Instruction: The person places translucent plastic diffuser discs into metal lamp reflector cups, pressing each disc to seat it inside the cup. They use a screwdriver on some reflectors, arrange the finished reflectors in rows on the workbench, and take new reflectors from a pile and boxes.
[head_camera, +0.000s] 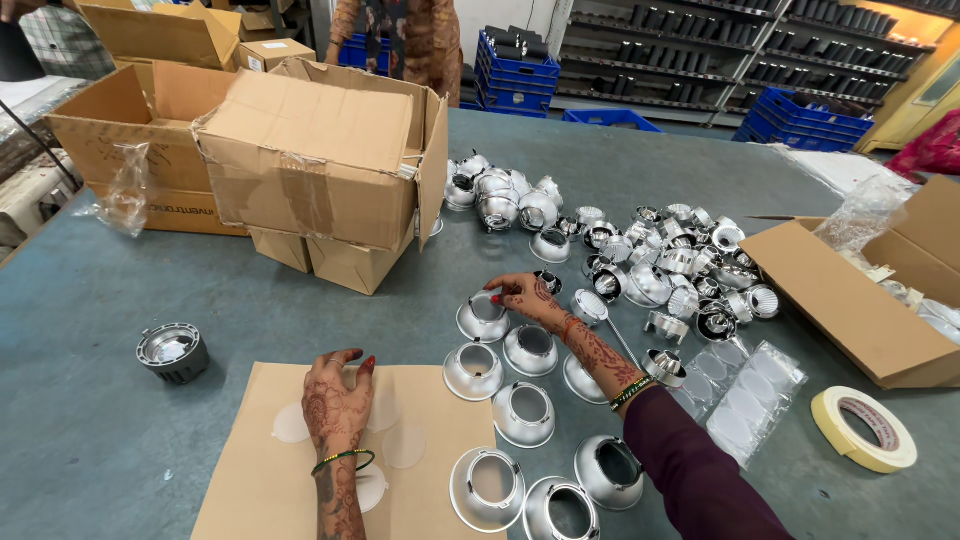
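On the grey table, head view: the left hand lies flat and open, fingers spread, on a brown card sheet, pressing among thin clear round discs laid on it. The right hand reaches forward, fingers loosely curled, fingertips touching the rim of a silver reflector cup; it grips nothing that can be seen. More cups stand rim-down just beside it, in loose rows between the two forearms, and a larger heap lies well beyond, near an open carton at the right. A stack of clear discs in plastic film rests beside the right sleeve, a tape roll further right. A grey ribbed housing sits alone to the left; folded cartons stand behind. Another person stands at the far edge. Judgement: the cups look light, thin-walled, stiff and polished, so apt to slip, dent and show finger marks; best taken by the outer rim or the narrow neck, not the mirrored inside. The discs look flimsy and are best lifted by the edge.
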